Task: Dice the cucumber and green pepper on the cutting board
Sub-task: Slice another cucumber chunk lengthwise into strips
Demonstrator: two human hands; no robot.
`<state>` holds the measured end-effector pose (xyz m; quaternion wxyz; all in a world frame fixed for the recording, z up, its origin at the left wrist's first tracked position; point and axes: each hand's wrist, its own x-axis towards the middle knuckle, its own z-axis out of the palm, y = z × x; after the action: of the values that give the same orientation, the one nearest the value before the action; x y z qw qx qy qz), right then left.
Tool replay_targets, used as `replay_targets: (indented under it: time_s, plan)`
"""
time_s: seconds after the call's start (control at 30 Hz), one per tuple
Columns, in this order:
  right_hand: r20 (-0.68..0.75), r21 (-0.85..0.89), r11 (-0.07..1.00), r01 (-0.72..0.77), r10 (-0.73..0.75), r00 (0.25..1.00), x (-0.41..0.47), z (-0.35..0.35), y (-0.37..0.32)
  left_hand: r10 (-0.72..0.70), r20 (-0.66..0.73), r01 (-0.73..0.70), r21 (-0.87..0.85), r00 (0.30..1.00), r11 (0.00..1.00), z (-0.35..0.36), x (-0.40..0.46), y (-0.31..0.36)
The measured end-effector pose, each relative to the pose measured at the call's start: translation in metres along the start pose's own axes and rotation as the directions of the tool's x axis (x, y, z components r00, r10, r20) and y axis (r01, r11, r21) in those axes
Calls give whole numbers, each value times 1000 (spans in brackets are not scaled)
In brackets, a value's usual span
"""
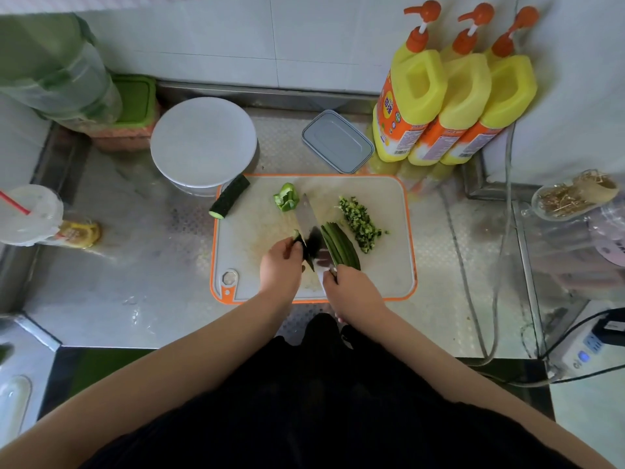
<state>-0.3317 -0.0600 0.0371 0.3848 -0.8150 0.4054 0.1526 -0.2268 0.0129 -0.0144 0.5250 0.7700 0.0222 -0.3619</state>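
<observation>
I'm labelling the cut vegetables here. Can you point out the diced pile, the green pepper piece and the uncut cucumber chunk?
diced pile [361, 223]: head view, middle of the heap.
green pepper piece [286, 198]: head view, its centre.
cucumber chunk [230, 196]: head view, middle of its dark skin, at the board's left edge.

Both bare forearms reach forward and converge. The left hand [281, 265] has its fingers curled down in a grip on a dark piece; the right hand [351, 288] is closed round a handle.
</observation>
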Motion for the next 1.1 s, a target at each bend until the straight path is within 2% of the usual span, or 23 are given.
replay_targets:
  time_s: [0.1,0.2,0.4,0.7,1.1]
  plan:
    - [34,-16,1000,-16,16,999,1,1,2,-9,37,10,-10,999,1000,-6,2,-2]
    - [96,-8,999,-44,44,994,3,2,5,-52,68,48,51,996,998,-11,9,-6]
    - [162,-119,992,-38,58,985,10,7,12,-116,40,113,63,992,992,-8,14,-7]
    - [87,-149,988,-38,51,995,5,8,14,-147,-20,145,-73,989,987,-4,19,-18]
    - [40,-152,988,20,-14,999,-5,5,23,-116,-39,113,-72,992,991,1,23,-23]
